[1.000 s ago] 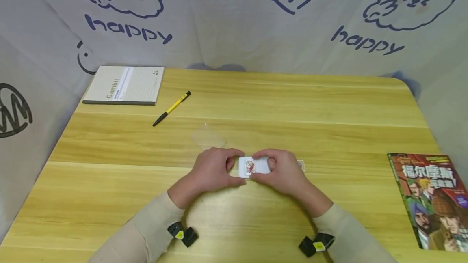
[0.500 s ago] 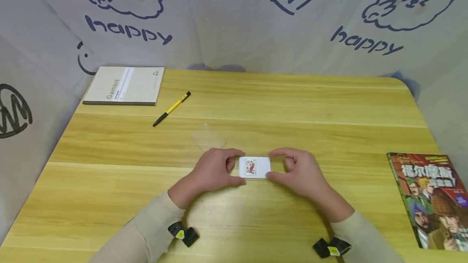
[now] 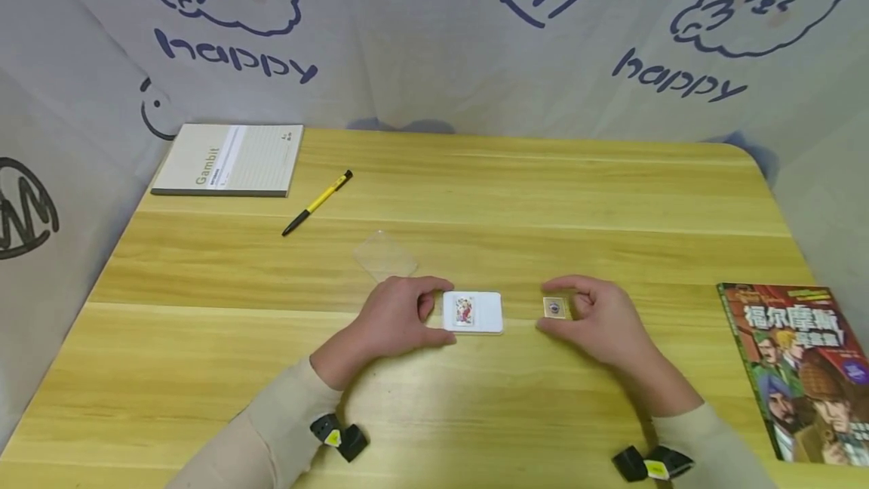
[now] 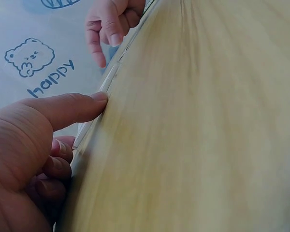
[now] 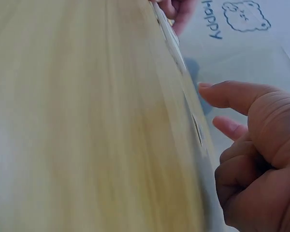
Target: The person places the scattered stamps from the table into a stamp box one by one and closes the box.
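My left hand (image 3: 397,315) pinches the left end of a flat white rectangular case (image 3: 489,313) between thumb and forefinger. On the case's left half lies a small colourful stamp-like picture (image 3: 465,310). In the left wrist view the thumb (image 4: 77,108) touches the near edge of the white case (image 4: 89,126). My right hand (image 3: 600,323) is apart from the case, its thumb and forefinger spread around a small square picture piece (image 3: 554,308) on the table. The right wrist view shows the thumb (image 5: 232,94) clear of the tabletop, touching nothing I can make out.
A clear plastic sheet (image 3: 385,255) lies just behind my left hand. Further back are a yellow and black pen (image 3: 317,202) and a notebook (image 3: 231,160). A comic-style book (image 3: 801,368) lies at the right edge of the wooden table (image 3: 475,202). White printed cloth hangs behind.
My right hand has let go of the white case's right end and moved right, to the small square piece. My left hand has stayed on the case.
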{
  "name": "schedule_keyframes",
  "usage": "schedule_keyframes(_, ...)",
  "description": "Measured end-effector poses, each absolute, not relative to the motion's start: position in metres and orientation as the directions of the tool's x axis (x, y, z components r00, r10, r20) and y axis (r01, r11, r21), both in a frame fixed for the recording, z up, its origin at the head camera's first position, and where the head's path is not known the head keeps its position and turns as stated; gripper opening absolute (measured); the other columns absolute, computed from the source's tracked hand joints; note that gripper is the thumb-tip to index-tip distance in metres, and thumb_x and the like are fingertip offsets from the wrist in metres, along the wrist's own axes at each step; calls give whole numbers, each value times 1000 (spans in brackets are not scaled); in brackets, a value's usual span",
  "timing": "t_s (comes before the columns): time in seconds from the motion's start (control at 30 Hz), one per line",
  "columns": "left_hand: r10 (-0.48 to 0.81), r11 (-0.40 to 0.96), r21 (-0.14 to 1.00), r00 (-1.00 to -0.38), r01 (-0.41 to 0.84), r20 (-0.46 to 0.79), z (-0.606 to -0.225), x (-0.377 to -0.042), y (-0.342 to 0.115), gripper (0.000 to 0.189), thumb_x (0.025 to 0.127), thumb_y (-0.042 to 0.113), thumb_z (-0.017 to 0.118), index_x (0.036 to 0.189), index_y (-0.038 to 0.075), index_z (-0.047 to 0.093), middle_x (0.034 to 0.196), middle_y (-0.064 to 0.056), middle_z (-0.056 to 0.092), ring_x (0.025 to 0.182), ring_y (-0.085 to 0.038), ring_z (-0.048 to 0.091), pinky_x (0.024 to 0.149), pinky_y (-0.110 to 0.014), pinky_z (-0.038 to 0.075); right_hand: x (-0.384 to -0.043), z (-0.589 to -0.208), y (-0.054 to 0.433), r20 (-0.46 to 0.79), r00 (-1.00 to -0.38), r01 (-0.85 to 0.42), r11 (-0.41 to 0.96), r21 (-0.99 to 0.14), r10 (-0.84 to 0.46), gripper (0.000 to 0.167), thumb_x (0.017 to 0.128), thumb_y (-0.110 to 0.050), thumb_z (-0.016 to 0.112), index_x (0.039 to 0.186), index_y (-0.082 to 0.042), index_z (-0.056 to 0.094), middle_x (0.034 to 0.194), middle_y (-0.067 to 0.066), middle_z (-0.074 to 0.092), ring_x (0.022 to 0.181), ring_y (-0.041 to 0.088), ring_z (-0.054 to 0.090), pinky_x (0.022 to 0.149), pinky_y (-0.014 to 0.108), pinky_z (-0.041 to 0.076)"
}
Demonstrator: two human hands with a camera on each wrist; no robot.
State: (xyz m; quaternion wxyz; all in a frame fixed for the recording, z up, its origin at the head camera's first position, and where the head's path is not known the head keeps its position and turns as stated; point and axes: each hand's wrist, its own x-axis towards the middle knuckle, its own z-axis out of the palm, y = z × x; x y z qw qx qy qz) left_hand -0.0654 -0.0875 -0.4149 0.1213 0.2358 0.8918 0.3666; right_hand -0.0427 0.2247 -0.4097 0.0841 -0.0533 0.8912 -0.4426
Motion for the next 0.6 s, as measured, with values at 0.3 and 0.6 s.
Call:
schedule_keyframes(0.3,507,621,708,-861,337,-35,-416,-66,-88,63,69,31,93,122,8,69,61,9,47,53,-3,38,54,-25,32,-43,-412,240,-89,-982,-40,647,-761,-165,40,79,-23,88,111,-5,73,53,-6,28,48,8,25,53,30,35)
schedule_keyframes(0.6,510,617,712,-860,334,-39,-418,-65,-88,63,69,32,93,122,9,69,61,10,47,52,-4,39,55,-25,34,-43,-412,238,-78,-982,-57,657,-752,-174,27,84,-22,83,102,-6,73,53,-6,29,48,10,26,57,29,38)
